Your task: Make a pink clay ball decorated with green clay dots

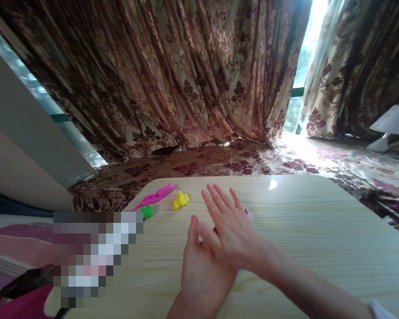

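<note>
head view: the bare right hand (234, 228) lies across the open, palm-up left hand (206, 272), the two together; whether anything is pressed between them, i cannot tell. it looks like a palm-rolling or rubbing step, so the next move calls for light, even pressure. a soft yellow dough-like lump (180, 200), a stretched magenta piece (158, 195) and a rounded green piece (146, 212) lie beyond the hands to the left, a small lilac piece (248, 214) just beside the right hand.

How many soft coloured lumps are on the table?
4: magenta strip and green lump at left, yellow lump beside them, purple piece partly behind the right hand. More may be hidden.
</note>
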A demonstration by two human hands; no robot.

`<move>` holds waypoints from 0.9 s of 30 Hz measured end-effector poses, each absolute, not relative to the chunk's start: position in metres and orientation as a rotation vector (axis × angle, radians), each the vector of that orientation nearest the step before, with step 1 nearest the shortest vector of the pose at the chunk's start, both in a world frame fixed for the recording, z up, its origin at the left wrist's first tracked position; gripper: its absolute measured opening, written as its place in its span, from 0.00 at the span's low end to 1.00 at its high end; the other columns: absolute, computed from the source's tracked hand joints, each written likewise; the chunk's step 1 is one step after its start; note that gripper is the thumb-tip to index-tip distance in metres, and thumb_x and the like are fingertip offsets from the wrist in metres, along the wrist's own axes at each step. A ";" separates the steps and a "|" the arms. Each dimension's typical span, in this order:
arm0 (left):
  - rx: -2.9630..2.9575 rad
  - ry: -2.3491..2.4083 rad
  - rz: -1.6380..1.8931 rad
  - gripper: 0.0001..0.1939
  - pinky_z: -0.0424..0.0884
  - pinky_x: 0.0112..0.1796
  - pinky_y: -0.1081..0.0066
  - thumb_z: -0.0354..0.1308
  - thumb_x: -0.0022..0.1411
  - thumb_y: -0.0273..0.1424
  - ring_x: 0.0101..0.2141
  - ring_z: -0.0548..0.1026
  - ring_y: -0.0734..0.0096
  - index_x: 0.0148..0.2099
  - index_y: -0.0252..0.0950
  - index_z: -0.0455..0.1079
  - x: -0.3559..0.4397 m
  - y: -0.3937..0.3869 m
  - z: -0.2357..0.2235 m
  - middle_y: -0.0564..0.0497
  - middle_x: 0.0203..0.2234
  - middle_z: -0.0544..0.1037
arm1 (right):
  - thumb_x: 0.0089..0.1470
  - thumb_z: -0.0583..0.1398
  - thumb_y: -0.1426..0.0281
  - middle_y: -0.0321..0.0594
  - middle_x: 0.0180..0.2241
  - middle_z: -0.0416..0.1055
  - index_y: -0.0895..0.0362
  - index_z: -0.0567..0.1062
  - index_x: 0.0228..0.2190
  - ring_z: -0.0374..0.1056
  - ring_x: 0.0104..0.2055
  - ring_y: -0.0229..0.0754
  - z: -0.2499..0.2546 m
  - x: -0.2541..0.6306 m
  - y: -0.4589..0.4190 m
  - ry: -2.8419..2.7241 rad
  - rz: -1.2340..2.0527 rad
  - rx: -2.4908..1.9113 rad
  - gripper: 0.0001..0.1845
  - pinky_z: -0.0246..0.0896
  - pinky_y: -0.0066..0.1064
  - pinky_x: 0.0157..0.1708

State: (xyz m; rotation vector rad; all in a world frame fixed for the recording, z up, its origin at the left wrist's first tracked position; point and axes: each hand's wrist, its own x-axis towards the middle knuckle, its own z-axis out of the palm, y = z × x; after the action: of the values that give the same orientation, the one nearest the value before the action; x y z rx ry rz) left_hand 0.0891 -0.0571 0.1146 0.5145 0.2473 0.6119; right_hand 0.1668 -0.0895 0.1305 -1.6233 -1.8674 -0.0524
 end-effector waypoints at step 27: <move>1.552 0.596 0.348 0.07 0.63 0.28 0.74 0.57 0.51 0.29 0.23 0.67 0.76 0.32 0.32 0.74 0.112 0.018 0.121 0.53 0.21 0.71 | 0.55 0.56 0.73 0.38 0.36 0.72 0.51 0.76 0.40 0.69 0.35 0.39 0.119 0.269 -0.089 -1.779 0.074 -1.589 0.13 0.64 0.30 0.36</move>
State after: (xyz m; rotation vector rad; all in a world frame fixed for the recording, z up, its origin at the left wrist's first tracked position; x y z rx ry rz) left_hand 0.1121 0.0182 0.1208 1.5519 0.5963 0.3484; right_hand 0.2695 -0.0887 0.1190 -1.5892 -1.7794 0.0745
